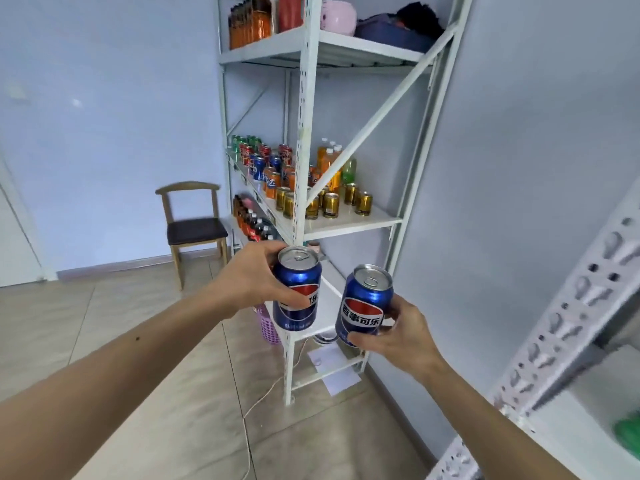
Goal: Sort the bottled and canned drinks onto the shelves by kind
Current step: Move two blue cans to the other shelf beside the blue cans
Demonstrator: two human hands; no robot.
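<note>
My left hand (252,275) grips a blue cola can (297,289) upright, thumb across its label. My right hand (401,327) holds a second blue cola can (363,306), tilted slightly left. Both cans hang in the air in front of a white metal shelf rack (306,133). Its middle shelf (353,225) carries green, red, blue and orange cans in rows, gold cans at the front and orange and green bottles behind. Dark bottles (252,226) stand on a lower level, partly hidden.
Amber bottles (249,22), a red container, a pink pot (337,13) and a dark bag fill the top shelf. A wooden chair (194,226) stands at the left wall. A purple basket (270,327), papers and a cable lie on the floor. Another white rack (571,323) rises at right.
</note>
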